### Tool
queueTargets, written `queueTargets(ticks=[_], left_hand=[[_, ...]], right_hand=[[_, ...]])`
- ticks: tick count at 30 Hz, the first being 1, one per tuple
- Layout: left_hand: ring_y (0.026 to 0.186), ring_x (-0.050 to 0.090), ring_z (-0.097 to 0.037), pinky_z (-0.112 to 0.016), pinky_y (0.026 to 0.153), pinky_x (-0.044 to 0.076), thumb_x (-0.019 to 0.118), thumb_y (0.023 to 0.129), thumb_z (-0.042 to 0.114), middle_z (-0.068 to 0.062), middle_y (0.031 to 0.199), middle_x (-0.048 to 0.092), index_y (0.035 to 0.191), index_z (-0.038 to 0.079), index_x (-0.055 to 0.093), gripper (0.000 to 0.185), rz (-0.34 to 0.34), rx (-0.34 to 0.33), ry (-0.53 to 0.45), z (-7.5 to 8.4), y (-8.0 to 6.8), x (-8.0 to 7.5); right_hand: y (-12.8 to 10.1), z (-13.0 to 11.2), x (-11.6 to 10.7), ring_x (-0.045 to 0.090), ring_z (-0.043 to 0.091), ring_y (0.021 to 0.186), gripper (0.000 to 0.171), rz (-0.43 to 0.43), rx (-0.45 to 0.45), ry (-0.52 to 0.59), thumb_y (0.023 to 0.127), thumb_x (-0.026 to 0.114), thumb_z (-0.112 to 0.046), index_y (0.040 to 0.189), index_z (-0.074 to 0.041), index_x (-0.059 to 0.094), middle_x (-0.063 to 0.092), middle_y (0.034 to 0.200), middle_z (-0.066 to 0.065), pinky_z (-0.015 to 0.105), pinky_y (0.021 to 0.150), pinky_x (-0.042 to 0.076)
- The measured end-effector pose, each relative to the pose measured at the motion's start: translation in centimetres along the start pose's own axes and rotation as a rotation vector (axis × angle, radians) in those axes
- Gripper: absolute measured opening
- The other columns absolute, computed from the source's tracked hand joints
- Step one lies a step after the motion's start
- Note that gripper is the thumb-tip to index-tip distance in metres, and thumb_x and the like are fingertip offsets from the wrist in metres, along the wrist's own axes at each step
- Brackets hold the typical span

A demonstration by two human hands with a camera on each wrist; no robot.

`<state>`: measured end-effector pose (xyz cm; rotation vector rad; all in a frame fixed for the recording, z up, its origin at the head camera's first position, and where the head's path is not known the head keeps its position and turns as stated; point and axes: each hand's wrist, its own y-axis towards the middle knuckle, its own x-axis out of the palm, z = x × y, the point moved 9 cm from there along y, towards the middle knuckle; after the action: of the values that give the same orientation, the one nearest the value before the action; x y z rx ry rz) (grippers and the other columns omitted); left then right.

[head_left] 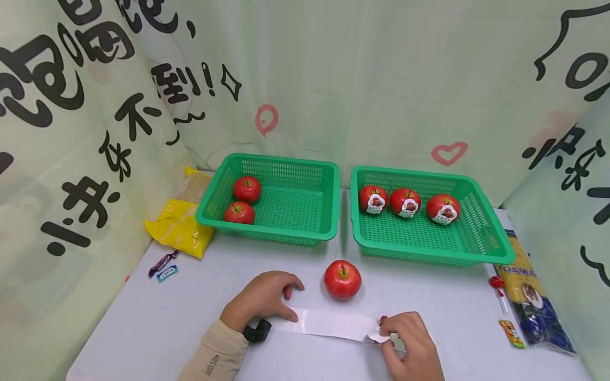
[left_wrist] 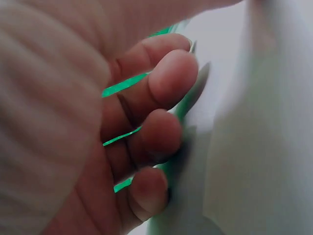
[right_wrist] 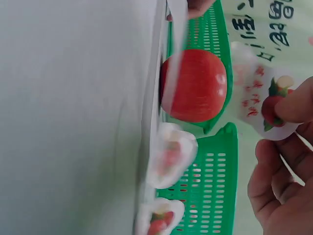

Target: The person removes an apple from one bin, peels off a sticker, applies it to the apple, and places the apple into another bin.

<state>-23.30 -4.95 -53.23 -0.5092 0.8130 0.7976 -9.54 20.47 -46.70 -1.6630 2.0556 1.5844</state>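
Observation:
In the head view a white strip of backing paper [head_left: 333, 324] lies across the table between the hands. My left hand [head_left: 264, 296] rests at its left end, thumb on the strip, the other fingers loosely bent and apart. At the right end, my right hand [head_left: 412, 346] pinches a sticker between thumb and fingers. The right wrist view shows this sticker [right_wrist: 255, 98], white with a printed red fruit and red characters; more stickers [right_wrist: 171, 156] appear on the strip, blurred. A red apple [head_left: 342, 279] stands just beyond the strip, apart from both hands.
The left green basket [head_left: 274, 233] holds two plain apples; the right green basket [head_left: 429, 253] holds three apples with stickers. At left lie a yellow bag [head_left: 183, 227] and wrapped candies [head_left: 167, 273]. At right are a gold-and-blue packet [head_left: 536, 301], a lollipop [head_left: 497, 283] and a small candy [head_left: 512, 333].

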Motion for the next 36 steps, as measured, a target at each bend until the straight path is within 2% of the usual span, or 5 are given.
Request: queueTargets(ticks=[7, 12, 18, 25, 36], left_hand=[[0.083, 0.053, 0.000, -0.021, 0.081, 0.049, 0.087, 0.077, 0.022, 0.017, 0.087, 0.062, 0.118, 0.021, 0.074, 0.043, -0.028, 0.092, 0.034, 1.5, -0.2, 0.5], [0.088, 0.058, -0.004, -0.024, 0.082, 0.053, 0.084, 0.084, 0.026, 0.009, 0.095, 0.066, 0.118, 0.018, 0.074, 0.036, 0.120, 0.121, 0.083, 3.6, 0.5, -0.4], [0.129, 0.063, -0.021, -0.040, 0.106, 0.057, 0.095, 0.077, 0.045, -0.005, 0.142, 0.062, 0.150, 0.014, 0.055, 0.088, 0.228, 0.067, 0.059, 6.1, 3.0, -0.6], [0.123, 0.066, -0.020, -0.037, 0.104, 0.058, 0.097, 0.076, 0.035, -0.006, 0.141, 0.065, 0.151, 0.012, 0.051, 0.090, 0.194, 0.039, -0.102, 6.8, 5.1, 1.2], [0.114, 0.069, -0.025, -0.031, 0.090, 0.061, 0.088, 0.087, 0.033, -0.011, 0.130, 0.072, 0.142, 0.011, 0.060, 0.066, 0.245, -0.007, -0.588, 5.1, 3.8, 0.3]], right_hand=[[0.2, -1.1, -0.1, 0.052, 0.004, 0.089, 0.039, -0.018, -0.124, 0.115, 0.062, 0.067, 0.010, 0.086, -0.020, 0.064, 0.060, 0.088, -0.014, 0.012, 0.093, 0.041], [1.4, -1.6, 0.6, 0.055, 0.001, 0.088, 0.044, -0.070, -0.018, 0.094, 0.068, 0.073, 0.013, 0.090, -0.024, 0.064, 0.061, 0.092, -0.017, 0.012, 0.080, 0.045], [4.1, -1.7, 0.8, 0.058, 0.000, 0.081, 0.044, -0.133, 0.010, 0.050, 0.072, 0.081, 0.014, 0.093, -0.020, 0.064, 0.061, 0.095, -0.016, 0.010, 0.074, 0.048], [6.4, -2.0, 2.6, 0.055, -0.001, 0.085, 0.044, -0.259, 0.016, 0.092, 0.077, 0.087, 0.010, 0.097, -0.021, 0.064, 0.058, 0.096, -0.015, 0.016, 0.068, 0.052], [8.5, -0.9, 3.5, 0.056, 0.002, 0.087, 0.033, -0.283, 0.181, 0.089, 0.081, 0.086, 0.004, 0.100, -0.017, 0.068, 0.063, 0.097, -0.012, 0.023, 0.075, 0.059]])
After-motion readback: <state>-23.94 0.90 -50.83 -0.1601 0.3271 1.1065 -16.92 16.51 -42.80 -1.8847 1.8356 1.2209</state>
